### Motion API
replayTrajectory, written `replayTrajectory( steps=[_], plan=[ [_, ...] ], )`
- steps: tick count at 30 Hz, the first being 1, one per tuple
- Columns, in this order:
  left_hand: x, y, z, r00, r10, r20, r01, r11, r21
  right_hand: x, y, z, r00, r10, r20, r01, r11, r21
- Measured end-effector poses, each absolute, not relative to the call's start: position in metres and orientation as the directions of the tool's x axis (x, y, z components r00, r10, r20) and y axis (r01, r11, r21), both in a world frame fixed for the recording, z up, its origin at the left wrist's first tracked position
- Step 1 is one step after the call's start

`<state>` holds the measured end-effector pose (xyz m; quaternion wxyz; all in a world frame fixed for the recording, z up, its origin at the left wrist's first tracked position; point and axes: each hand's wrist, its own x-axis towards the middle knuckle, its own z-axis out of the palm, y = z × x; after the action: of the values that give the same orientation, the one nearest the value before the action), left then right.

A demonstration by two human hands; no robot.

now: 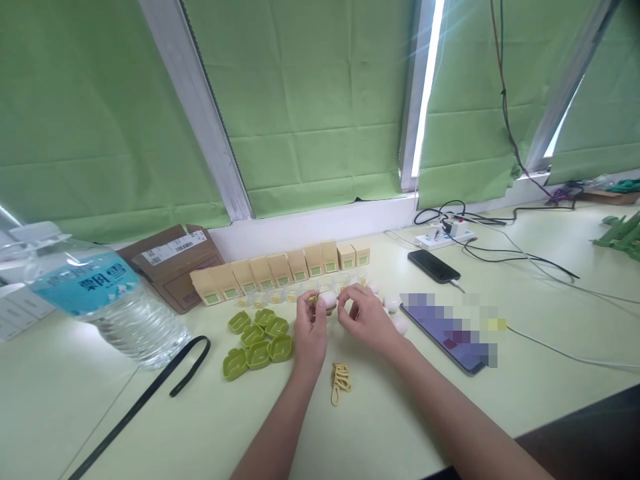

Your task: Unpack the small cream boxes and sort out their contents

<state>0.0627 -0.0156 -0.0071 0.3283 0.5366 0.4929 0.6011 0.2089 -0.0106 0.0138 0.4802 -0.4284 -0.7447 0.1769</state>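
My left hand (311, 327) grips a white egg-shaped piece (328, 299) with a green edge showing beneath it. Close on its right is my right hand (365, 313), with curled fingers and the thumb and forefinger brought together; whatever is between them is too small to make out. More white rounded pieces (393, 304) lie beyond my right hand, partly hidden by it. On the table left of my left hand are several green shallow cup-like pieces (259, 355). A small bundle of yellow looped cords (341, 383) rests between my forearms.
Brown paper packs (280, 269) line the back, with small clear cups (277, 297) before them. At left stand a large water bottle (120, 293), a cardboard box (173, 267) and a black strap (150, 400). Two phones, a black one (433, 266) and a larger one (445, 333), and a power strip (445, 238) lie right.
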Motion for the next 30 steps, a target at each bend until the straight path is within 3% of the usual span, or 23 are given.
replayTrajectory(
  steps=[8, 16, 30],
  plan=[
    [0.0610, -0.0128, -0.0061, -0.235, 0.929, 0.287, 0.085, -0.275, 0.958, 0.2078, -0.0126, 0.0160, -0.184, 0.827, 0.531, 0.453, 0.551, -0.701],
    [0.0635, -0.0154, -0.0042, -0.210, 0.932, 0.295, 0.053, -0.291, 0.955, 0.2094, -0.0084, 0.0112, -0.133, 0.831, 0.540, 0.567, 0.511, -0.646],
    [0.0632, -0.0149, -0.0097, -0.179, 0.917, 0.356, 0.122, -0.338, 0.933, 0.2111, -0.0068, 0.0095, -0.129, 0.827, 0.548, 0.581, 0.511, -0.634]
  ],
)
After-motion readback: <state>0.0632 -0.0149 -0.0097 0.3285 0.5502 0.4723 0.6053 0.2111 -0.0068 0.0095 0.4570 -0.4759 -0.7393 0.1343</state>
